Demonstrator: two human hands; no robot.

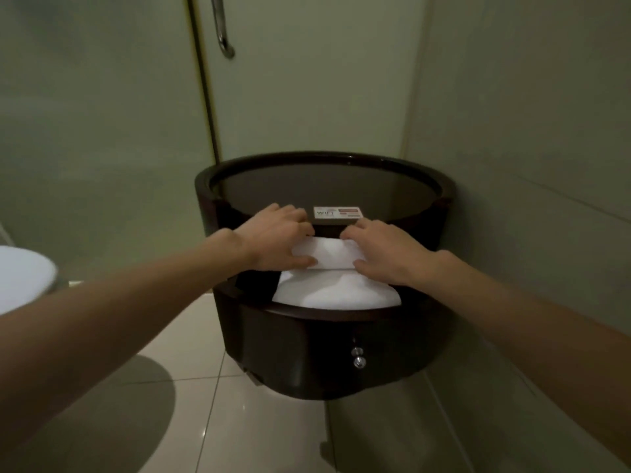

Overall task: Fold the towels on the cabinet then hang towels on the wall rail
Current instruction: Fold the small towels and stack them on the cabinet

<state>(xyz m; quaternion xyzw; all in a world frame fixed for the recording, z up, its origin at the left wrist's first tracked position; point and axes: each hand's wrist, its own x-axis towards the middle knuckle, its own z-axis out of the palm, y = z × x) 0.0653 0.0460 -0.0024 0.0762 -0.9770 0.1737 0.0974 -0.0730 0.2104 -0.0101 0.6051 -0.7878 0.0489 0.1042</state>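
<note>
Two hands — left hand (pixel 278 238), right hand (pixel 386 252) — grip one towel (pixel 327 257).

White toilet lid (pixel 24 278) at left, chrome door handle (pixel 222 25) on frosted glass, pale floor tiles (pixel 246 435)

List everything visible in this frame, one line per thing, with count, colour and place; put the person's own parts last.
Towels: a white stack, count unclear, on the cabinet's open middle shelf.
Cabinet: one, dark brown, round, against the wall corner.
WiFi card: one, white with red, on the cabinet's top near the front edge.
Knobs: two, silver, on the cabinet's lower front.
Door handle: one, metal, on the frosted glass door, top centre.
Toilet lid: one, white, left edge.
Floor tiles: pale, glossy, below the cabinet.
Left hand: on the upper towel's left side.
Right hand: on the upper towel's right side.
</note>
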